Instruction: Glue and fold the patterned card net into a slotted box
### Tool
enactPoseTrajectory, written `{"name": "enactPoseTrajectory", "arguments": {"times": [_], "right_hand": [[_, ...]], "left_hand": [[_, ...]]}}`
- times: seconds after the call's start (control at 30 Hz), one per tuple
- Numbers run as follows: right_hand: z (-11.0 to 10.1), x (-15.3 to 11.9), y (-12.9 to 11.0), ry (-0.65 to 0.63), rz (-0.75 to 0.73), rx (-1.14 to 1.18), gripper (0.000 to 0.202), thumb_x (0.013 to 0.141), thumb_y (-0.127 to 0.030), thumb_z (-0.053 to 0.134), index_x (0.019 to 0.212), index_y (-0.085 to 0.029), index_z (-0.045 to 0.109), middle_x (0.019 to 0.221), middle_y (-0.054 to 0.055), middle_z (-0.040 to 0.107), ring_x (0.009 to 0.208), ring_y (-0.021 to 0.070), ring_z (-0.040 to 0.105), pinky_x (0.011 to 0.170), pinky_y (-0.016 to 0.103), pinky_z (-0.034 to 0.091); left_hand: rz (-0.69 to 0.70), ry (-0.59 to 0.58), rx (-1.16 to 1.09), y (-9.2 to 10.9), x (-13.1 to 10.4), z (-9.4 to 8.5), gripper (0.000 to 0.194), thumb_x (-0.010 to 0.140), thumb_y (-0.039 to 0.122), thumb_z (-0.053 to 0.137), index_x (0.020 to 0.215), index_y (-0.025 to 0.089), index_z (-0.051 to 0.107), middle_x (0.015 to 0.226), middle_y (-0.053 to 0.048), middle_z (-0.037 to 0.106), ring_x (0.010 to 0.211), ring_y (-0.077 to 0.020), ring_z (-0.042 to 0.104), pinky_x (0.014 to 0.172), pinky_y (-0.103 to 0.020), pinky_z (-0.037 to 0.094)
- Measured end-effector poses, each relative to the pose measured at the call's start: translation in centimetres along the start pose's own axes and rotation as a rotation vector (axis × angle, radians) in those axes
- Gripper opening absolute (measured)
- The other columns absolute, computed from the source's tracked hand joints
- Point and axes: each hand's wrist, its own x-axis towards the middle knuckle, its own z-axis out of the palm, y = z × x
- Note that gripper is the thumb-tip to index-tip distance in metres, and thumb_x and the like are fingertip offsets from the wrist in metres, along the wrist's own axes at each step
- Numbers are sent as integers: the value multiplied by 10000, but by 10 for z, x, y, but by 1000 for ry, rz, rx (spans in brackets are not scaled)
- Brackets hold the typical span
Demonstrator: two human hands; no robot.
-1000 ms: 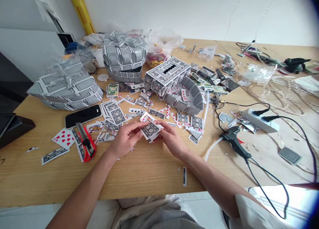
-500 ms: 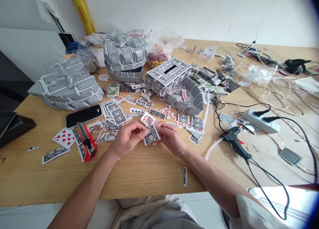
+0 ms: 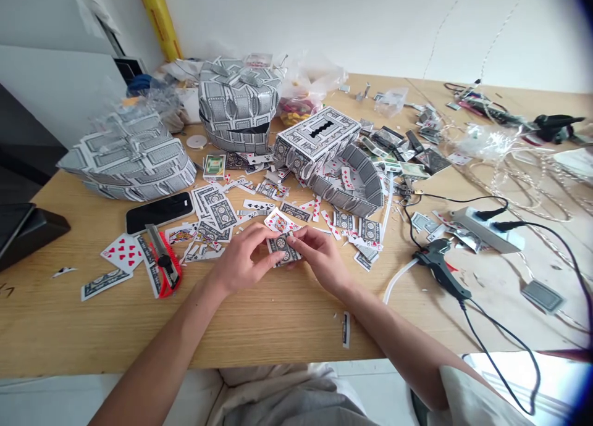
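A piece of playing card [image 3: 281, 246] with a dark patterned back is held between both hands, over the near middle of the table. My left hand [image 3: 245, 258] grips its left side, thumb on the face turned up. From the right, my right hand [image 3: 319, 256] pinches the opposite side; some of its fingers are hidden beneath. Just beyond the hands lies a face card [image 3: 278, 221] among scattered cards and cut strips. A red utility knife [image 3: 163, 262] rests to the left, near a ten of hearts [image 3: 122, 252] and a phone [image 3: 160, 213].
Behind stand woven card baskets [image 3: 134, 160] [image 3: 238, 108] and a card box [image 3: 319, 136] by a curved card tray [image 3: 365, 191]. On the right lie a glue gun [image 3: 442, 268], its cord, a power strip [image 3: 486, 228] and tangled rope. A card strip [image 3: 346, 329] sits near the front edge.
My left thumb has come down onto the card, and my right thumb now presses on it too. The view has shifted slightly, moving the table things a little to the right.
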Motion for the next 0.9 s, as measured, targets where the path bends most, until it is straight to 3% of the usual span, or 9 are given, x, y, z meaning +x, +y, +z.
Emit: {"name": "enactPoseTrajectory", "arguments": {"times": [0.13, 0.27, 0.33, 0.43, 0.53, 0.6, 0.77, 0.9], "right_hand": [[0, 1, 0, 28, 31, 21, 402, 745, -541, 933, 889, -210, 755, 799, 14, 704, 724, 191, 649, 604, 341, 643], [-2, 3, -1, 20, 51, 119, 446, 781, -490, 917, 1130, -242, 790, 891, 24, 748, 776, 195, 670, 595, 304, 627], [-3, 3, -4, -44, 84, 221, 434, 811, -491, 884, 1158, -241, 811, 1019, 52, 780, 824, 192, 686, 615, 282, 615], [-3, 2, -10, -173, 131, 326, 431, 758, -401, 922, 1155, -259, 836, 1283, 62, 768, 962, 200, 711, 758, 295, 627], [-2, -1, -13, -220, 111, 295, 500, 742, -328, 941, 1224, -304, 813, 1409, 41, 726, 1157, 229, 699, 979, 350, 595], [-1, -2, -13, -218, 84, 249, 498, 773, -372, 931, 1249, -307, 798, 1403, 50, 728, 1228, 252, 680, 1056, 395, 565], [1, -1, -8, -146, 18, 121, 488, 799, -480, 917, 1227, -284, 788, 1305, 63, 763, 1167, 273, 694, 1039, 435, 569], [-1, 2, -5, -77, -18, 20, 454, 813, -524, 897, 1159, -251, 788, 1189, 57, 796, 1116, 265, 716, 1083, 440, 535]], "left_hand": [[-12, -61, 38, 1, -1, 1, 509, 896, 426, 841, 1325, 233, 646, 1258, -99, 704, 1168, -281, 694, 984, -421, 585], [-27, -48, 37, 0, -1, 1, 482, 899, 391, 832, 1313, 219, 657, 1239, -96, 719, 1139, -272, 706, 973, -415, 591], [-38, -18, 7, 2, -1, -1, 447, 902, 378, 820, 1289, 209, 673, 1218, -95, 733, 1122, -268, 708, 955, -404, 592], [-107, 8, -106, 4, 0, -5, 387, 941, 398, 773, 1266, 200, 703, 1215, -98, 749, 1072, -252, 718, 872, -363, 605], [-167, 10, -245, 6, 1, -8, 365, 990, 424, 710, 1270, 191, 724, 1237, -112, 753, 1057, -247, 730, 820, -338, 618], [-158, 5, -264, 6, 1, -8, 356, 1005, 421, 687, 1276, 196, 736, 1249, -118, 751, 1103, -260, 725, 840, -341, 625], [-82, 59, -119, 5, 1, -4, 275, 1018, 379, 676, 1215, 216, 777, 1171, -100, 733, 1070, -234, 707, 814, -313, 618], [-37, 106, -54, 3, -1, 2, 390, 1042, 304, 660, 1426, 238, 646, 1034, -46, 757, 905, -179, 724, 836, -313, 612]]}}
